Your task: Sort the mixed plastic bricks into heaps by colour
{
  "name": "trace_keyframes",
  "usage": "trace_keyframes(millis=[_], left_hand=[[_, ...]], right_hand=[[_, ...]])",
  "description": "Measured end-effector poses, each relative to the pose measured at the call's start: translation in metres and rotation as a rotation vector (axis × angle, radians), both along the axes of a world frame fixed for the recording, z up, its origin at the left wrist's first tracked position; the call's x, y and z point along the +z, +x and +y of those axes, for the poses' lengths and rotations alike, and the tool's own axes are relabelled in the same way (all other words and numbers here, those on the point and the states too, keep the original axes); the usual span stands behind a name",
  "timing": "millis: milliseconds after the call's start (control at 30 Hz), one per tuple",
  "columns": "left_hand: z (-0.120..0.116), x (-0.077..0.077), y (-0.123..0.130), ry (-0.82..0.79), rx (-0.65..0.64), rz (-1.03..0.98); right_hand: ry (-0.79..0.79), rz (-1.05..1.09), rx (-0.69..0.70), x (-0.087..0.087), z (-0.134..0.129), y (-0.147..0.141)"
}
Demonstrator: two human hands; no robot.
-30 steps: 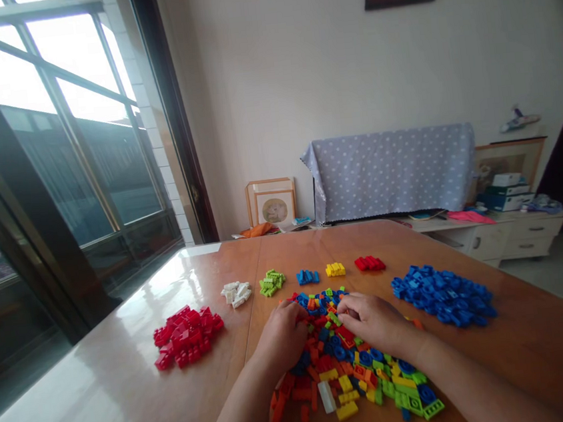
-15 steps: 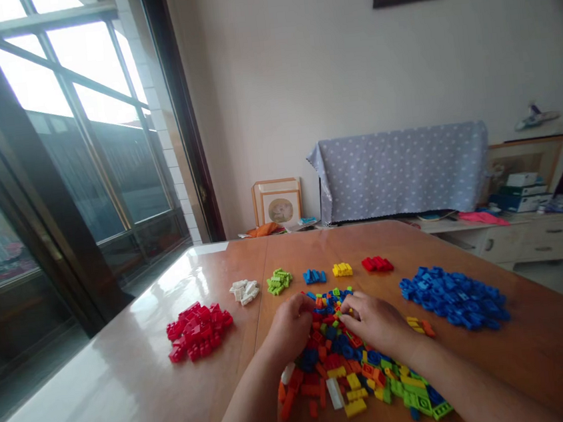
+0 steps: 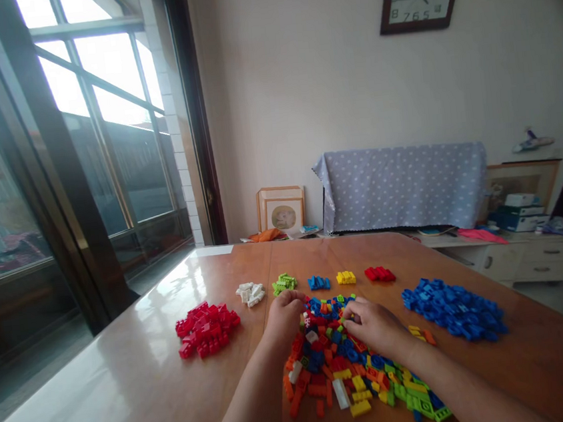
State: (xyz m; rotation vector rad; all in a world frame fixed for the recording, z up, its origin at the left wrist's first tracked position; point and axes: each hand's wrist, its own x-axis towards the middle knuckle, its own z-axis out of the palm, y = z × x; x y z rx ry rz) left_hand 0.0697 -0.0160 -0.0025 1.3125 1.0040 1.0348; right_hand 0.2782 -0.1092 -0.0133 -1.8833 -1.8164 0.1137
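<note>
A mixed heap of colored toy building bricks (image 3: 328, 367) lies on the table between my forearms. My left hand (image 3: 283, 316) is over the heap's upper left edge, just in front of a small group of lime green bricks (image 3: 285, 282). Its fingers are bent together, and what they hold, if anything, is hidden. On the heap's right side, my right hand (image 3: 372, 320) has thumb and fingers pinched close over the bricks. Anything between them is too small to make out. A long white brick (image 3: 341, 393) lies near the heap's front.
Red bricks (image 3: 208, 329) are piled left, blue bricks (image 3: 455, 308) right. A row behind the heap has white bricks (image 3: 250, 293), blue bricks (image 3: 318, 282), yellow bricks (image 3: 345, 277) and red bricks (image 3: 379, 274). The glossy wooden table (image 3: 130, 395) ends before a cloth-covered object (image 3: 404, 188).
My left hand has shifted left and forward, uncovering white pieces in the heap. My right hand stays over the same part of the heap. The view has tipped upward, showing the whole clock.
</note>
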Motion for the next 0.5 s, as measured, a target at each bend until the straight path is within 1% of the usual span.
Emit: trace_keyframes(millis=[67,167,300,400,500], left_hand=[[0.003,-0.001,-0.002,-0.006,0.071,-0.03],[0.009,-0.004,-0.008,-0.049,0.221,-0.07],[0.022,-0.01,-0.014,-0.14,0.42,-0.144],[0.029,-0.012,-0.015,-0.225,0.511,-0.207],[0.033,-0.014,-0.015,-0.303,0.561,-0.255]], right_hand=[[0.021,0.009,0.017,0.001,-0.001,-0.001],[0.048,0.034,0.044,0.004,-0.001,0.001],[0.018,0.035,0.099,0.009,0.007,0.004],[-0.014,0.011,0.137,0.012,0.02,0.0],[-0.01,-0.003,0.15,0.016,0.038,-0.013]])
